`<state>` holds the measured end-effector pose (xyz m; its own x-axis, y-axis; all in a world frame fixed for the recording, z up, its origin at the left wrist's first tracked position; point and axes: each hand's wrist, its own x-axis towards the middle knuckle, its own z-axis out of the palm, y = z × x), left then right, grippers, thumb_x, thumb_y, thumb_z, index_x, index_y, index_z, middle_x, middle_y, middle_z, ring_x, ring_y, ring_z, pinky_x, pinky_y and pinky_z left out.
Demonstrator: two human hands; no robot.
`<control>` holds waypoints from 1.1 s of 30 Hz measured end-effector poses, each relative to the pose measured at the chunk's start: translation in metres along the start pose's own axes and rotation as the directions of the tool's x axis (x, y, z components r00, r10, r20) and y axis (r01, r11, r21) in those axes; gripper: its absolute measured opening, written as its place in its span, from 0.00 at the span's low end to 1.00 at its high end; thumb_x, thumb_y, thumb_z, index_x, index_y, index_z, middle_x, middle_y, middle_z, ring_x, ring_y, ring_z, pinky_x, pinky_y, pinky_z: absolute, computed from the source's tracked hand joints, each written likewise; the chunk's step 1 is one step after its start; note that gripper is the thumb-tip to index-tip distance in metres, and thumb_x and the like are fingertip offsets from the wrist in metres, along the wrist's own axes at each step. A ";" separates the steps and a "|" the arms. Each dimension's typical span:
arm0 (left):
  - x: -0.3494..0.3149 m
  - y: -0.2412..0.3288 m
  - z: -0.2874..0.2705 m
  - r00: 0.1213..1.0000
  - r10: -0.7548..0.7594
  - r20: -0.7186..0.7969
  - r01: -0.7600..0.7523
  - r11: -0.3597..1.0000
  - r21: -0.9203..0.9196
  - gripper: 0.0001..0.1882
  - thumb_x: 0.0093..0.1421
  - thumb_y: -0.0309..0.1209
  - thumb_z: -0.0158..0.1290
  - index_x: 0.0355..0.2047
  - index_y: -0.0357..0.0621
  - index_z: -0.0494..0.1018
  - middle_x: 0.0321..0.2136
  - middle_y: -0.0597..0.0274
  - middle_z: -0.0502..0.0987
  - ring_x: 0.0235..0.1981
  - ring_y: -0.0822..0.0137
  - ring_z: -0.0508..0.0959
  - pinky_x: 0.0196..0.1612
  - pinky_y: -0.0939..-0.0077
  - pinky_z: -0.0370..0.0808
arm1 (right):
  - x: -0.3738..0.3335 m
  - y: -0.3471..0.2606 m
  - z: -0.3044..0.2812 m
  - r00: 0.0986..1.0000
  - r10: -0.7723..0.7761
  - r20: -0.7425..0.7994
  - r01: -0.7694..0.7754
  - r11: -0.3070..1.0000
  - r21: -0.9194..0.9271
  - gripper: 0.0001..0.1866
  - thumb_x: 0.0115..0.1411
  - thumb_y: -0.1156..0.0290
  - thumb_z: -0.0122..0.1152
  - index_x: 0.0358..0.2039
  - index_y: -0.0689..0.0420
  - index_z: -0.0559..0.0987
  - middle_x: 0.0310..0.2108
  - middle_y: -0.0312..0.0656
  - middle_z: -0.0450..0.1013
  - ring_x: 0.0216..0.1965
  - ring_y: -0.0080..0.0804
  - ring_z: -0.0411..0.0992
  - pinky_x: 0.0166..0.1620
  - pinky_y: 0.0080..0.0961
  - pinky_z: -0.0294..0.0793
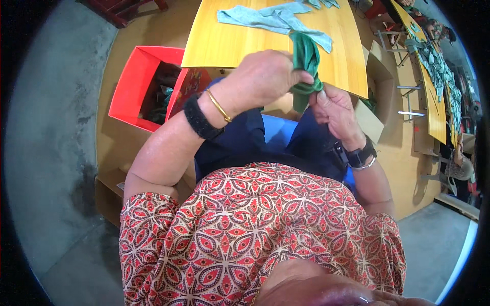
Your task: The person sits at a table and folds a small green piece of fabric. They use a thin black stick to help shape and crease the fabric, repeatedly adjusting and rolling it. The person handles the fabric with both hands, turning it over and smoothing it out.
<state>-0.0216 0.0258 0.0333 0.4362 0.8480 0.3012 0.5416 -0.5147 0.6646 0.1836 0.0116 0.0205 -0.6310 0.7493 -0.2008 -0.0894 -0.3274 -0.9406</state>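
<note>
A dark green strip of cloth [305,56], folded into a loop and bunched at its lower end, is held up between my hands over the table's near edge. My left hand [268,76] is closed on its left side, thumb pressed against the folds. On the other side, my right hand [337,109] pinches the bunched lower part between thumb and fingers. Beyond them, flat pale blue-green cloth pieces [275,19] lie across the yellow wooden table [229,51]. Whether the green strip is knotted or only folded, I cannot tell.
An open red box [128,97] with dark and green items inside stands left of the table. A cardboard box [380,84] is at the right, another [108,196] at lower left. Farther right, a long table [434,109] bears many cloth pieces, with people nearby.
</note>
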 end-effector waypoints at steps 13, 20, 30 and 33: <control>-0.001 0.027 -0.030 0.965 -0.164 -0.206 0.040 0.865 -0.501 0.06 0.54 0.25 0.48 0.26 0.34 0.71 0.13 0.63 0.70 0.12 0.80 0.68 0.14 0.86 0.67 | -0.007 -0.008 0.002 0.987 -0.131 -0.093 0.093 0.936 -0.340 0.13 0.59 0.64 0.43 0.24 0.59 0.69 0.17 0.27 0.59 0.18 0.13 0.51 0.21 0.11 0.52; -0.003 0.022 -0.028 0.963 -0.170 -0.209 0.031 0.842 -0.539 0.06 0.54 0.25 0.48 0.24 0.34 0.70 0.12 0.67 0.68 0.12 0.81 0.68 0.14 0.87 0.66 | -0.007 0.000 -0.005 0.992 -0.090 -0.089 0.075 0.984 -0.161 0.14 0.58 0.60 0.44 0.24 0.58 0.69 0.16 0.27 0.57 0.17 0.12 0.50 0.19 0.10 0.49; -0.007 0.010 -0.010 0.955 -0.255 -0.150 0.097 0.749 -0.656 0.09 0.56 0.27 0.46 0.22 0.36 0.69 0.11 0.69 0.67 0.13 0.82 0.68 0.16 0.88 0.65 | -0.009 0.007 0.001 0.994 -0.101 0.028 0.098 0.991 0.090 0.16 0.57 0.59 0.47 0.22 0.59 0.69 0.13 0.27 0.54 0.14 0.12 0.47 0.16 0.10 0.45; -0.009 0.010 -0.004 0.980 -0.172 -0.098 0.053 0.705 -0.707 0.09 0.57 0.28 0.45 0.25 0.35 0.69 0.12 0.71 0.67 0.13 0.82 0.68 0.17 0.88 0.66 | -0.011 0.006 0.003 0.995 -0.075 0.071 0.066 0.990 0.124 0.16 0.56 0.58 0.47 0.23 0.59 0.70 0.13 0.27 0.55 0.13 0.12 0.47 0.16 0.09 0.44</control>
<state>-0.0233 0.0137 0.0397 0.2641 0.9321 0.2479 -0.1031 -0.2282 0.9681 0.1881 -0.0003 0.0177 -0.6755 0.7291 -0.1100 -0.2253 -0.3462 -0.9107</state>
